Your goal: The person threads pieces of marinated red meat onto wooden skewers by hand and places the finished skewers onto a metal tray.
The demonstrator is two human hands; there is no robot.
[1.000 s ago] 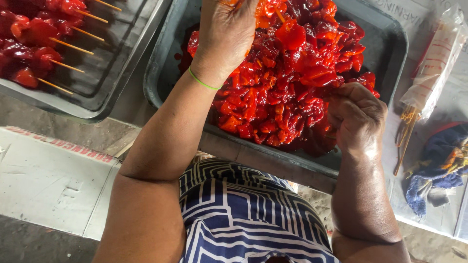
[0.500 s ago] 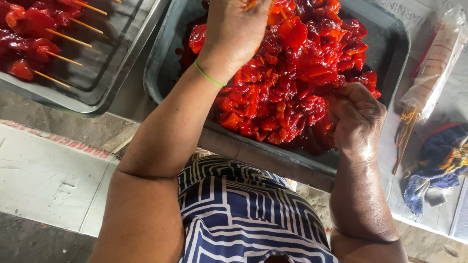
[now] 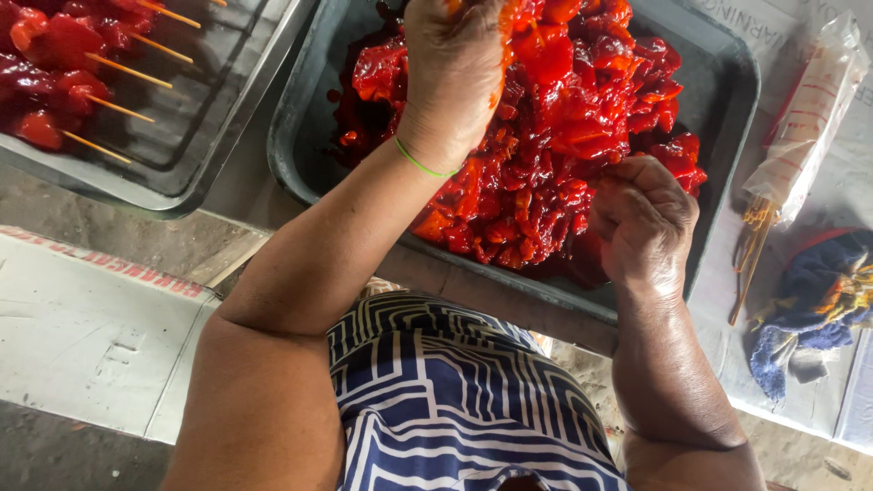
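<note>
Head view, meat: heaped in red sauce in the dark tray [image 3: 727, 82], filling most of it; wet, glossy, piled higher toward the near-right side.
Head view, slip risk: sauce-coated pieces likely to slide out of slick fingers and drop back into the heap or over the tray's near rim.
Head view, spill risk: pile [image 3: 546, 182] sits close to the near edge under the right hand; a push downward could nudge pieces or sauce over the rim onto the bench.
Head view, prick risk: sticks in the bag [image 3: 800, 118] lie well right of the tray; pointed ends and greasy fingers make a poor match if picked up carelessly.
Head view, left hand [image 3: 450, 82]: raised above the far part of the pile, back toward the camera, fingers curled down and smeared with sauce; appears closed on something at the top edge of the picture, but cannot tell what.
Head view, right hand [image 3: 646, 223]: low at the near-right of the pile, knuckles up, fingers bent into a loose fist pressed into the meat; contents hidden.
Head view, arms: both forearms reaching forward from the striped top [image 3: 455, 400], left one lifted higher, thin green band [image 3: 423, 165] at its wrist.
Head view, neighbours: second tray [image 3: 209, 136] at left holding finished skewers [image 3: 82, 73]; blue cloth [image 3: 818, 300] at right.
</note>
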